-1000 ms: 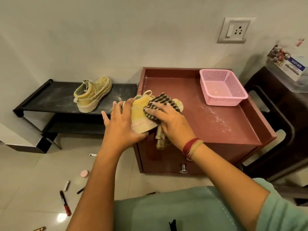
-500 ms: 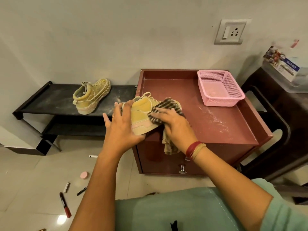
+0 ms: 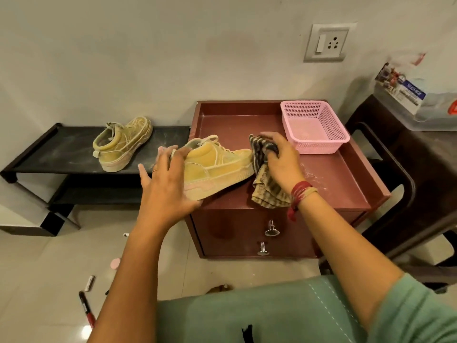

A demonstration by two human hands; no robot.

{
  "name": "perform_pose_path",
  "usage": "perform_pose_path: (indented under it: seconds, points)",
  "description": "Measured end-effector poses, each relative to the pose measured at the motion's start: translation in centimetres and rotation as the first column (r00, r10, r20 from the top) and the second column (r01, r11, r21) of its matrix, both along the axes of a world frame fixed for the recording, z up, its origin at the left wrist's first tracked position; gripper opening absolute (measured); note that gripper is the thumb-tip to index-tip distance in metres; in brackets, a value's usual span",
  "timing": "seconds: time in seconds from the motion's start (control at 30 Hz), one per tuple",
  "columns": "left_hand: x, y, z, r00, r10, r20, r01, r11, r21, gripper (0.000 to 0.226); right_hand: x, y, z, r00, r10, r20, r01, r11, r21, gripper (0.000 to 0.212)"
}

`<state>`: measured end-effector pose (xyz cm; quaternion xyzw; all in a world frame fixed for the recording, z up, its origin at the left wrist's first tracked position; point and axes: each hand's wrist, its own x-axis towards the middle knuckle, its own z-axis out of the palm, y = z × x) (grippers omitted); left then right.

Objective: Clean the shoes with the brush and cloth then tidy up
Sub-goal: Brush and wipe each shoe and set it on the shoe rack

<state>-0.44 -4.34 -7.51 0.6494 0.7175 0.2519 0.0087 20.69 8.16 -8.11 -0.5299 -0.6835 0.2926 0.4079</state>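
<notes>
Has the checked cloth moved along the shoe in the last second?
Yes. The right hand has slid the checked cloth off the shoe's upper to its toe end, toward the pink basket.

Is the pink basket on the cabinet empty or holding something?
Empty, as far as shows: the pink basket stands upright on the cabinet, its mesh floor bare. The near wall hides a strip inside.

2 yellow shoes: one shoe (image 3: 217,167) held at the heel by left hand (image 3: 165,184), second shoe (image 3: 122,143) left of that grip. 1 checked cloth (image 3: 264,179) in right hand (image 3: 282,159). 1 pink basket (image 3: 314,127) beyond right grip. 2 drawer knobs (image 3: 270,229).
</notes>
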Motion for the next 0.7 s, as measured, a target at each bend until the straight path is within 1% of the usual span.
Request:
perform_pose_path:
  seconds: [0.07, 0.13, 0.17, 0.2, 0.23, 0.27, 0.33, 0.37, 0.4, 0.47, 0.5, 0.53, 0.57, 0.63, 0.67, 0.7]
  points:
    - [-0.4, 0.2, 0.2, 0.997, -0.077, 0.014, 0.077, 0.997, 0.002, 0.1, -1.1, -1.5, 0.2, 0.991, 0.131, -0.012, -0.13, 0.99, 0.062, 0.043]
    - [-0.7, 0.3, 0.4, 0.996, -0.088, 0.034, 0.089, 0.996, -0.01, 0.103, -2.4, -3.3, -0.4, 0.945, 0.319, 0.076, -0.327, 0.934, 0.144, 0.043]
    - [-0.8, 0.3, 0.4, 0.997, -0.074, 0.027, 0.075, 0.997, -0.023, 0.106, -2.9, -3.9, -1.1, 0.919, 0.375, 0.122, -0.392, 0.905, 0.168, 0.041]
    - [-0.7, 0.3, 0.4, 0.998, -0.06, 0.015, 0.061, 0.997, -0.042, 0.11, -3.1, -3.8, -1.8, 0.916, 0.376, 0.143, -0.397, 0.901, 0.176, 0.038]
    - [-0.6, 0.3, 0.3, 0.998, -0.056, 0.001, 0.056, 0.996, -0.063, 0.113, -3.0, -3.3, -2.4, 0.932, 0.334, 0.144, -0.354, 0.923, 0.151, 0.035]
    - [-0.5, 0.3, 0.2, 0.998, -0.062, -0.012, 0.061, 0.995, -0.079, 0.115, -2.8, -2.7, -2.8, 0.953, 0.271, 0.136, -0.284, 0.955, 0.088, 0.032]
    - [-0.2, 0.3, 0.0, 0.995, -0.089, -0.043, 0.085, 0.993, -0.085, 0.114, -2.5, -1.8, -2.8, 0.981, 0.181, 0.075, -0.179, 0.983, -0.043, 0.027]
    - [0.0, 0.3, -0.1, 0.993, -0.101, -0.054, 0.097, 0.993, -0.072, 0.11, -2.7, -2.0, -2.6, 0.986, 0.165, 0.024, -0.163, 0.984, -0.074, 0.027]
    - [0.0, 0.3, -0.2, 0.993, -0.107, -0.053, 0.104, 0.993, -0.057, 0.106, -3.2, -2.6, -2.1, 0.985, 0.17, -0.038, -0.172, 0.982, -0.075, 0.03]
    - [0.0, 0.3, -0.2, 0.994, -0.113, -0.009, 0.113, 0.993, -0.03, 0.101, -4.3, -4.6, -1.0, 0.953, 0.273, -0.128, -0.272, 0.962, 0.024, 0.037]
    - [0.0, 0.3, -0.1, 0.992, -0.121, 0.023, 0.122, 0.992, -0.014, 0.099, -4.6, -5.3, -0.7, 0.934, 0.334, -0.13, -0.325, 0.942, 0.087, 0.042]
    - [0.0, 0.3, 0.1, 0.99, -0.132, 0.05, 0.132, 0.991, 0.004, 0.097, -4.6, -5.2, -0.8, 0.926, 0.363, -0.102, -0.349, 0.928, 0.126, 0.046]
    - [0.0, 0.3, 0.2, 0.988, -0.142, 0.063, 0.142, 0.99, 0.018, 0.095, -4.3, -4.5, -1.0, 0.939, 0.338, -0.059, -0.329, 0.936, 0.123, 0.049]
    - [0.2, 0.1, 0.2, 0.985, -0.165, 0.049, 0.164, 0.986, 0.034, 0.093, -3.5, -2.7, -1.4, 0.982, 0.187, 0.02, -0.187, 0.982, 0.031, 0.048]
    - [0.2, 0.1, 0.1, 0.984, -0.172, 0.039, 0.171, 0.985, 0.035, 0.093, -3.4, -2.3, -1.5, 0.991, 0.129, 0.044, -0.13, 0.992, -0.001, 0.046]
    - [0.1, 0.1, 0.1, 0.984, -0.171, 0.04, 0.17, 0.985, 0.032, 0.094, -3.6, -2.5, -1.3, 0.992, 0.125, 0.034, -0.125, 0.992, -0.001, 0.045]
